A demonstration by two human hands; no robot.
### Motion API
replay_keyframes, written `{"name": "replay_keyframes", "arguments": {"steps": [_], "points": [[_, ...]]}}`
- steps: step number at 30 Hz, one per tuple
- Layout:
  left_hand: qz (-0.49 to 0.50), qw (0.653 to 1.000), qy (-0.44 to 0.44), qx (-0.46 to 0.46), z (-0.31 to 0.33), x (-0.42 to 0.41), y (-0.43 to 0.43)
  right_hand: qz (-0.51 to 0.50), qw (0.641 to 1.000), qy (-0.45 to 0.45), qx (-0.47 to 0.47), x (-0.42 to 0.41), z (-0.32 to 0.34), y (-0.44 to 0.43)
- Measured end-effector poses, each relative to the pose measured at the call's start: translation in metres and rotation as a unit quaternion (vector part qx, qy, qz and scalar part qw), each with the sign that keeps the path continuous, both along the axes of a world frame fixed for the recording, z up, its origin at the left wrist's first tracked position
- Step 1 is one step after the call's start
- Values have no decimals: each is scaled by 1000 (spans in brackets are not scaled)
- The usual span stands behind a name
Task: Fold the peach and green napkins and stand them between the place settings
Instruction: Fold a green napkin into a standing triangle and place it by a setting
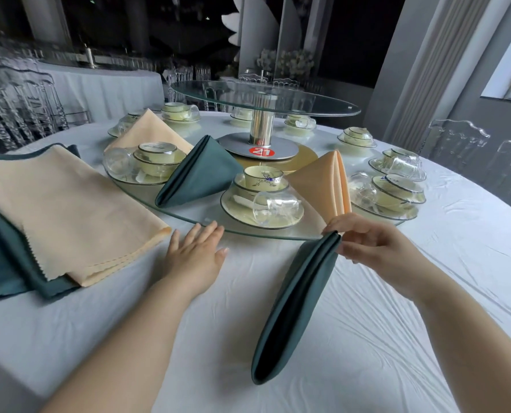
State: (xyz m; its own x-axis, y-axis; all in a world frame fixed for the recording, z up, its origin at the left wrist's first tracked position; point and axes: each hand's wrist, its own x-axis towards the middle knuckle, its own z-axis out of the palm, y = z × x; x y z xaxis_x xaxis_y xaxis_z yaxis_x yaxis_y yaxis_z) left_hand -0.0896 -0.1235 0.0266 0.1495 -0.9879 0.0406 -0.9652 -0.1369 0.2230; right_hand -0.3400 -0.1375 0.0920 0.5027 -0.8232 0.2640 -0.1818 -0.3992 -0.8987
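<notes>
Head view, right hand: the right hand is pinching the top corner of a folded green napkin between thumb and fingertips, the fingers closed narrowly on the cloth.
Head view, held napkin: it is hanging down and toward the person from that pinch, its lower end sitting on the white tablecloth, just in front of the glass turntable.
Head view, left hand: the left hand is lying flat and open on the tablecloth, fingers spread loosely and holding nothing, the fingertips touching the turntable's rim.
Head view, napkin stack: unfolded peach cloth is lying over green cloth just left of the left hand.
Head view, standing napkins: a green cone is standing on the turntable between two place settings, and a peach cone is standing between the middle setting and the one to its right; another peach one is showing farther back.
</notes>
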Motion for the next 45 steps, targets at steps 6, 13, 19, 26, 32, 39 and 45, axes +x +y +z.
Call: {"name": "replay_keyframes", "arguments": {"steps": [6, 13, 19, 26, 32, 39, 45], "points": [[84, 995, 16, -44, -4, 20, -2, -6, 999, 29, 25, 3, 3, 3], [-159, 949, 90, -255, -5, -9, 3, -14, 996, 84, 24, 17, 3, 14], [-156, 979, 53, -120, -10, -15, 1, -82, 991, 100, -20, 32, 1, 33], [-78, 994, 54, -56, -6, 8, 4, -272, 912, 264, -157, 68, 2, 51], [-23, 999, 33, -37, -5, 17, 1, -290, 910, 234, -180, 71, -7, 46], [95, 994, 11, -49, -6, 27, -1, -275, 936, 134, -175, 50, -12, 47], [66, 965, 27, -253, -8, 17, 1, -271, 937, 127, -178, 27, -8, 42]]}}
